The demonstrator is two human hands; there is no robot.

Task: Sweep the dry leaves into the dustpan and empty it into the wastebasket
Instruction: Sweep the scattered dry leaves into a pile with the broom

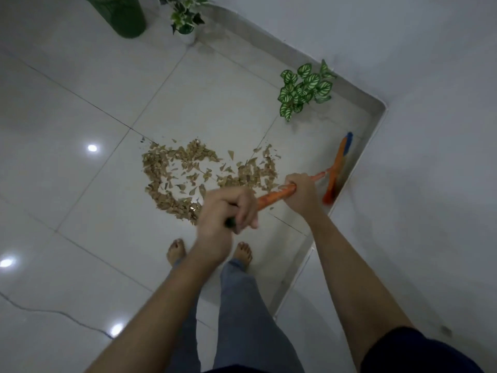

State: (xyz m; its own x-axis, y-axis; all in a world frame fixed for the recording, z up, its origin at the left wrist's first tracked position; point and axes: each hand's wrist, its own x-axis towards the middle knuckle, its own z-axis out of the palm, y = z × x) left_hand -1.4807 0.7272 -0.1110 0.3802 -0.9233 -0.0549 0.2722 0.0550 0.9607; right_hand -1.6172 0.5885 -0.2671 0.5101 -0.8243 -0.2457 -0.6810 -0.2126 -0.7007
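Standing barefoot on pale floor tiles [80, 184], the person grips an orange broom [277, 195] with both hands. Nearest, the left hand [226, 211] has its fingers curled round the dark top end of the handle. Farther down the handle, the right hand [301, 191] wraps its fingers round the orange shaft. Beyond the right hand the handle runs to the broom head [336, 170], which lies at the right, just beside the low skirting [371, 146] at the foot of the wall. Dry leaves [188, 179] lie scattered on the tiles ahead of the feet, in a rough ring left of the broom head. Farther off, 1 green-and-white leafy plant [304, 88] stands near the wall corner. Farthest, a second plant in a white pot [187, 17] stands beside a green basket [121, 14] at the top edge.
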